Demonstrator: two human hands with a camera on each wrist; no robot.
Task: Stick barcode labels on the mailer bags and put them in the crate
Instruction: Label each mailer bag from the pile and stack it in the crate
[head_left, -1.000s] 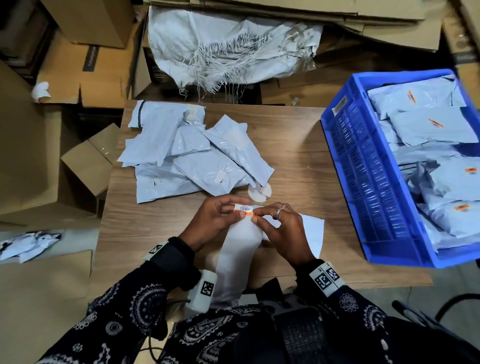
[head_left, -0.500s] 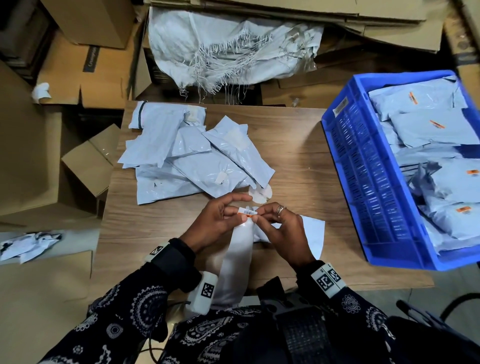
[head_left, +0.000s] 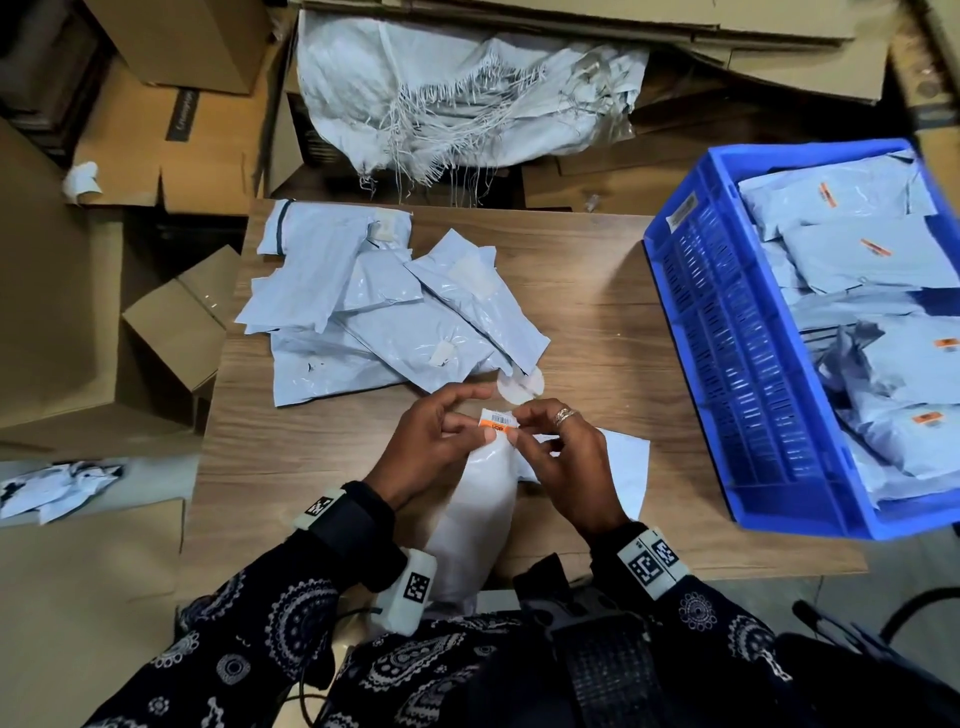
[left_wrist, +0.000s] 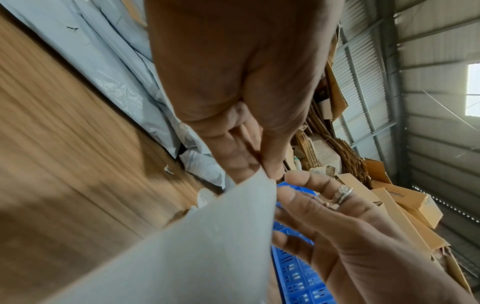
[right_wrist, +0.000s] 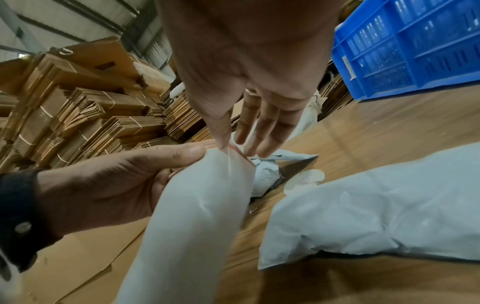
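Note:
A white label strip (head_left: 470, 514) rises from my lap over the table's near edge. My left hand (head_left: 480, 415) pinches its top end, thumb against fingers (left_wrist: 270, 164). On that end sits a barcode label (head_left: 497, 419), white with an orange band. My right hand (head_left: 519, 428) pinches the label's right edge with thumb (right_wrist: 223, 142) and fingertips. A grey mailer bag (head_left: 626, 457) lies flat under the right hand. Several more mailer bags (head_left: 374, 317) are piled at the table's far left. The blue crate (head_left: 691, 332) on the right holds several labelled bags (head_left: 872, 265).
A small round white paper piece (head_left: 522, 387) lies just beyond my hands. Bare wooden table (head_left: 587, 291) runs between the pile and the crate. Cardboard boxes (head_left: 171, 332) crowd the left side, and a frayed white sack (head_left: 457, 93) lies behind the table.
Both hands have shifted slightly away from me with the strip's end. The label stays between the fingertips and now shows more fully above the strip.

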